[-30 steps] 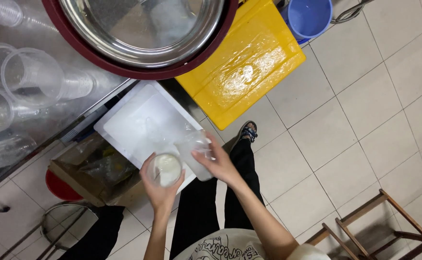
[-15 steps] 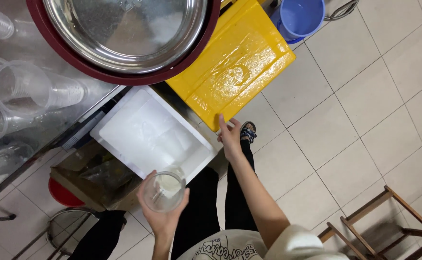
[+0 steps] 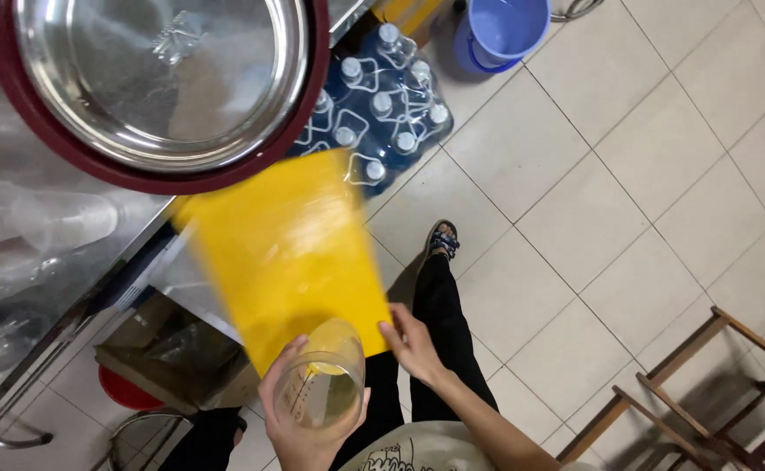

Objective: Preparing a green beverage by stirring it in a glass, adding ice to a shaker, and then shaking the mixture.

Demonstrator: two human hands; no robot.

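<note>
Both of our hands are working low in the view, close to our body. Our left hand (image 3: 299,427) is wrapping around a clear plastic measuring cup (image 3: 323,388), fingers curled about its round wall, mouth tilted toward the camera; whether anything is lying inside it we cannot say for sure, since yellow is showing through the plastic. Our right hand (image 3: 413,342) is pressing flat, fingers together, against the lower right edge of a large yellow lid (image 3: 288,249), a smooth, glossy rectangular sheet that is looking blurred.

We are seeing the lid lying over the box beneath it, just in front of the cup. Above it, a wide stainless steel basin (image 3: 160,74) with a dark red rim is sitting on the counter, its metal shining and reflecting. Clear plastic cups (image 3: 42,222) are lying on their sides beside it, at the left. A shrink-wrapped pack of water bottles (image 3: 382,105) with white caps is resting on the floor near a blue bucket (image 3: 500,30).

We are standing on pale square floor tiles (image 3: 644,174) with thin dark grout lines. A wooden frame (image 3: 714,384), perhaps a stool, is standing at the lower right.
</note>
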